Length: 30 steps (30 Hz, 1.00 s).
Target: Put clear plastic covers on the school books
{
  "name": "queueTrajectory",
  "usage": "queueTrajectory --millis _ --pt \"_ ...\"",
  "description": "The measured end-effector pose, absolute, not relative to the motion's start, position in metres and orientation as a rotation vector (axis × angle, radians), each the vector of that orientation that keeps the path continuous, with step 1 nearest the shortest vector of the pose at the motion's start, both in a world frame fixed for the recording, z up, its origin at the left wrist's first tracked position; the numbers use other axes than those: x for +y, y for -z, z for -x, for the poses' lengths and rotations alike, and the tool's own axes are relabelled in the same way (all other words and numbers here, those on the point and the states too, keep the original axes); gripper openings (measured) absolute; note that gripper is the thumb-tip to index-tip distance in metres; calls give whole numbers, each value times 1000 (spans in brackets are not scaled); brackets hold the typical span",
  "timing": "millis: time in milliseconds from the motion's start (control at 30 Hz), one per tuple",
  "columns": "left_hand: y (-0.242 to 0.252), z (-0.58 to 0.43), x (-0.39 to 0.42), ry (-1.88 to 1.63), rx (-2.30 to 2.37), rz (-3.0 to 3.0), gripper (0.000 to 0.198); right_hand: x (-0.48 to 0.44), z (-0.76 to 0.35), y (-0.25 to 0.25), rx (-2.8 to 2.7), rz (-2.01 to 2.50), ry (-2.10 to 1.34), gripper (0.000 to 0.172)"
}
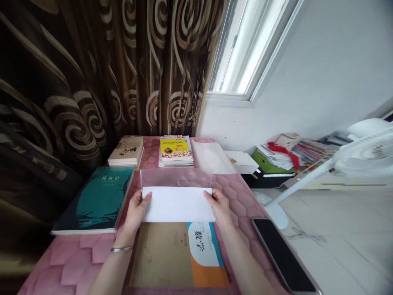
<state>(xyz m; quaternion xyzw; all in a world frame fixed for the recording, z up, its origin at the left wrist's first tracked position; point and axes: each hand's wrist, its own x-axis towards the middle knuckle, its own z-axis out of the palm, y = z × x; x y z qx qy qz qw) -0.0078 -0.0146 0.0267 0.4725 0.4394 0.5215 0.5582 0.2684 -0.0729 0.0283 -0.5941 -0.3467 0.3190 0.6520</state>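
Both hands hold a clear plastic sheet with a white panel (178, 205), level in front of me. My left hand (137, 208) pinches the left edge, thumb on top. On the opposite edge my right hand (218, 205) grips in the same way. The see-through part (175, 177) extends beyond the white panel, away from me. Below it lies a maths textbook (166, 256) with a tan, blue and orange cover, its far edge hidden by the panel. A bracelet sits on my left wrist.
A thick teal book (101, 200) lies at left. Behind are stacked beige books (125, 151), a pile topped by a yellow book (175, 148), and clear plastic sheets (211, 157). A phone (282, 254) rests at the pink table's right edge. A white fan (307, 184) stands beyond.
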Motion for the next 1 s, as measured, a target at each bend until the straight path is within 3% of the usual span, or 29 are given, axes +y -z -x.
queueTrajectory --millis 300,733,1000 --pt "-23 7 -11 -1244 1129 -1154 50 -77 -269 -32 -773 1334 -746 44" --pt "-23 1 -7 -1285 1618 -1595 42 -74 -274 -18 -720 1244 -737 54" --pt "-28 -2 -12 -1323 1723 -1679 34 -78 -272 -19 -766 1275 -707 38"
